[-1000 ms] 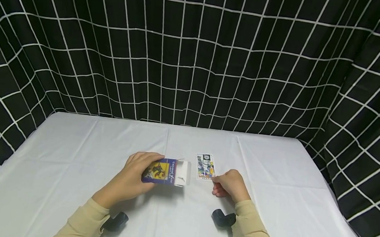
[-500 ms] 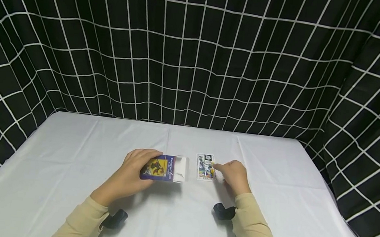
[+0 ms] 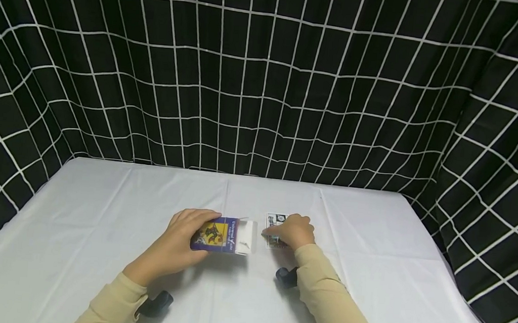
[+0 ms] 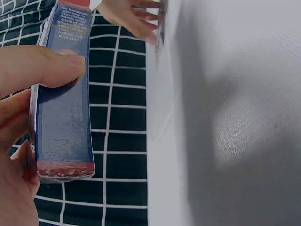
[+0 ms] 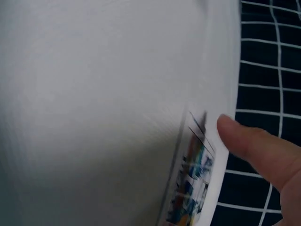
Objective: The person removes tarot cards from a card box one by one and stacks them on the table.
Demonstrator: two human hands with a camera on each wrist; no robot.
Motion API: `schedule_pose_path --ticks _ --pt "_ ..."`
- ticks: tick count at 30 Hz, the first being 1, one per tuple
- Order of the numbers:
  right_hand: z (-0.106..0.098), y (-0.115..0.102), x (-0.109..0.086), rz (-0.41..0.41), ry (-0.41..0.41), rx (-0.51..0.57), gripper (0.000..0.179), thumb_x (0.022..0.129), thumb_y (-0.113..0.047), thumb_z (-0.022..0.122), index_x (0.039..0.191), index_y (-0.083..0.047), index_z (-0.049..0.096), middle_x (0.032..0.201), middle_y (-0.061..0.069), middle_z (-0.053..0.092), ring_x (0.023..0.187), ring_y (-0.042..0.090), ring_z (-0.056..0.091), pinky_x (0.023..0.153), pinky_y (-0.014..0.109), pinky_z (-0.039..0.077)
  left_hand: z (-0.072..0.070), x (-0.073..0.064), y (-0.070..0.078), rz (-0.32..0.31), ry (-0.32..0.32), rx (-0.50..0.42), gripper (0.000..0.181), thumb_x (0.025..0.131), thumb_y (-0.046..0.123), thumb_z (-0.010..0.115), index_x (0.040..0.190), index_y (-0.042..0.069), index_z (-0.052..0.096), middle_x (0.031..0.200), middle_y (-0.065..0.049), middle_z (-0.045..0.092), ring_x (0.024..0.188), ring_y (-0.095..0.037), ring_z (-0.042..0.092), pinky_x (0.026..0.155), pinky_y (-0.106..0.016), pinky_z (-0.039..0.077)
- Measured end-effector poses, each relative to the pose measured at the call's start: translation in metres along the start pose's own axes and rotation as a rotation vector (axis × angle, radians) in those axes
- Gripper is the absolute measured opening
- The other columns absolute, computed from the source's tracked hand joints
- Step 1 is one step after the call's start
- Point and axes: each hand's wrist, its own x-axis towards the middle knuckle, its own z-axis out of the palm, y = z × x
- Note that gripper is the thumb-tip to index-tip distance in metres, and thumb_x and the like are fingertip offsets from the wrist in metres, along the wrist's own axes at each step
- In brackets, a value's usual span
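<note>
In the head view my left hand (image 3: 182,239) grips a blue tarot card box (image 3: 212,234) with a yellow picture on its front, held above the cloth. The box's white end flap (image 3: 246,237) stands open toward the right. In the left wrist view the thumb lies along the narrow side of the box (image 4: 66,117). My right hand (image 3: 296,231) reaches over a picture card (image 3: 276,217) lying face up on the table and hides much of it. In the right wrist view the thumb (image 5: 254,143) is straight and apart from the card (image 5: 188,188); its other fingers are out of that view.
A white cloth covers the table (image 3: 98,230). Black curtain with a white grid (image 3: 247,79) stands behind and at both sides. Dark wrist devices show at the left wrist (image 3: 156,304) and right wrist (image 3: 285,277).
My right hand has moved from the card's lower right corner up and leftward over the card, toward its left edge. The left hand and box stay nearly in place.
</note>
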Motion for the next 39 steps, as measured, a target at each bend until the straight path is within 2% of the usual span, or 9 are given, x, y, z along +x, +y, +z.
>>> schedule_pose_path --ticks 3,9,19,30,34,36,39 --pt "0.003 -0.003 0.001 0.007 0.012 -0.015 0.075 0.062 -0.042 0.078 0.109 0.013 0.056 0.101 0.023 0.050 0.096 0.037 0.050 0.079 0.045 0.048 0.000 0.000 0.000 0.005 0.004 0.005 0.071 0.066 0.012 0.076 0.131 0.017 0.049 0.130 0.002 0.053 0.118 -0.019 0.043 0.105 -0.043 0.027" --pt "0.004 -0.006 0.001 0.022 0.013 -0.008 0.069 0.061 -0.035 0.078 0.106 0.013 0.057 0.099 0.023 0.052 0.092 0.036 0.051 0.076 0.043 0.048 -0.001 0.000 -0.001 0.010 -0.001 0.005 0.071 0.066 0.012 0.076 0.131 0.016 0.049 0.131 0.001 0.053 0.118 -0.020 0.043 0.105 -0.044 0.027" --pt "-0.001 -0.002 0.002 0.015 -0.003 0.016 0.073 0.064 -0.044 0.077 0.106 0.012 0.057 0.100 0.023 0.052 0.093 0.036 0.053 0.080 0.045 0.048 0.002 0.001 -0.004 0.013 -0.008 0.005 0.072 0.065 0.011 0.076 0.132 0.017 0.048 0.131 0.001 0.053 0.119 -0.020 0.043 0.105 -0.044 0.027" --pt "0.003 -0.006 0.002 0.026 0.008 -0.004 0.074 0.061 -0.043 0.078 0.108 0.010 0.055 0.100 0.020 0.051 0.094 0.034 0.050 0.076 0.044 0.048 0.001 -0.001 -0.004 0.005 -0.007 0.000 0.072 0.065 0.011 0.076 0.131 0.016 0.049 0.130 0.002 0.053 0.119 -0.019 0.043 0.105 -0.043 0.027" --pt "0.000 -0.004 -0.007 -0.061 0.108 0.106 0.064 0.070 -0.040 0.073 0.106 0.010 0.056 0.102 0.023 0.052 0.097 0.036 0.049 0.079 0.045 0.046 0.002 -0.001 -0.005 0.008 -0.008 -0.005 0.072 0.064 0.011 0.076 0.131 0.017 0.049 0.129 0.002 0.054 0.118 -0.019 0.044 0.104 -0.044 0.028" --pt "-0.003 -0.003 -0.016 -0.139 0.158 0.193 0.054 0.074 -0.034 0.071 0.103 0.010 0.058 0.100 0.022 0.056 0.093 0.034 0.052 0.078 0.042 0.046 0.002 -0.001 -0.005 0.008 -0.010 -0.006 0.072 0.064 0.012 0.076 0.131 0.017 0.049 0.129 0.003 0.054 0.117 -0.018 0.043 0.104 -0.044 0.028" --pt "-0.005 -0.003 -0.031 -0.236 0.179 0.330 0.038 0.076 -0.022 0.071 0.099 0.007 0.062 0.090 0.016 0.062 0.082 0.025 0.057 0.071 0.033 0.046 0.003 -0.001 -0.006 0.009 -0.007 -0.007 0.072 0.064 0.012 0.076 0.131 0.018 0.049 0.129 0.004 0.054 0.116 -0.017 0.044 0.104 -0.044 0.029"
